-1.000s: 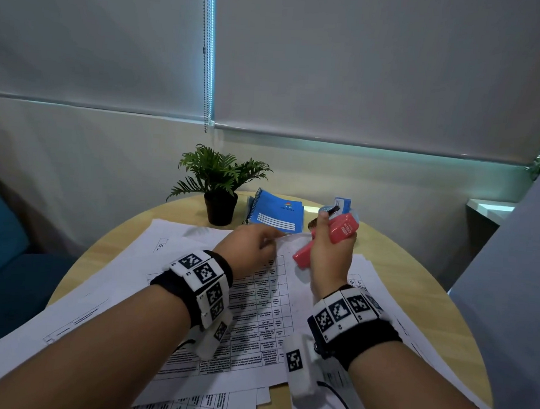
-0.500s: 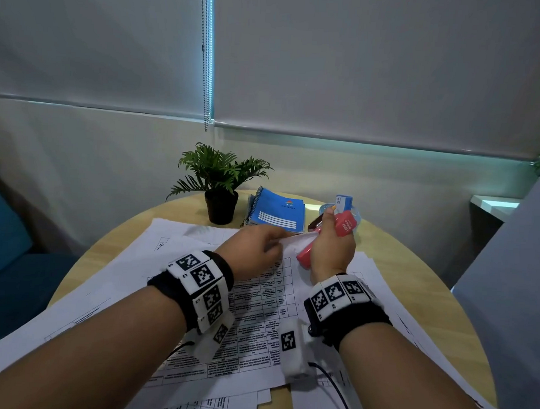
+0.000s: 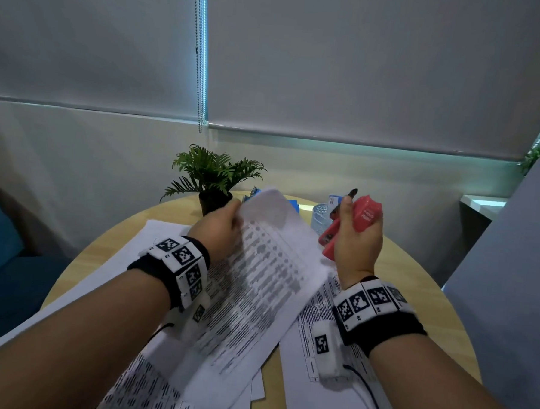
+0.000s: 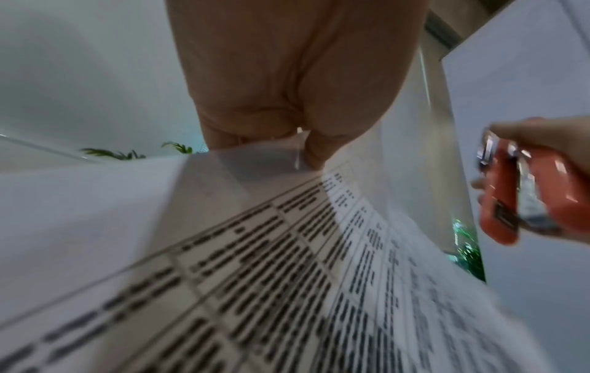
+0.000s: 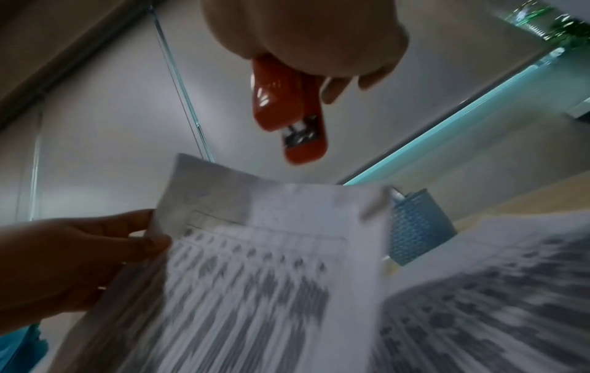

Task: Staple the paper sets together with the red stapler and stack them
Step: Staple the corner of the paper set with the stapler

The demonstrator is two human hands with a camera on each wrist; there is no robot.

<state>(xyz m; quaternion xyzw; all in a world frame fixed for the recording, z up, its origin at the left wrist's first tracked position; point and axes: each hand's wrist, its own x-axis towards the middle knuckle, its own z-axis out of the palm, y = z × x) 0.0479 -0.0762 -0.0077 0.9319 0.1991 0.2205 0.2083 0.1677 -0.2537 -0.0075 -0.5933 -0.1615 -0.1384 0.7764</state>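
The left hand (image 3: pixel 219 229) pinches the paper set (image 3: pixel 258 285) by its corner, lifted off the table (image 3: pixel 415 274) — right beside it, the right hand (image 3: pixel 355 249) grips the red stapler (image 3: pixel 363 214), ready to staple.

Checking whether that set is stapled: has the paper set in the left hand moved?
Yes. The left hand has lifted the paper set off the table, its top corner now covering the blue notebook.
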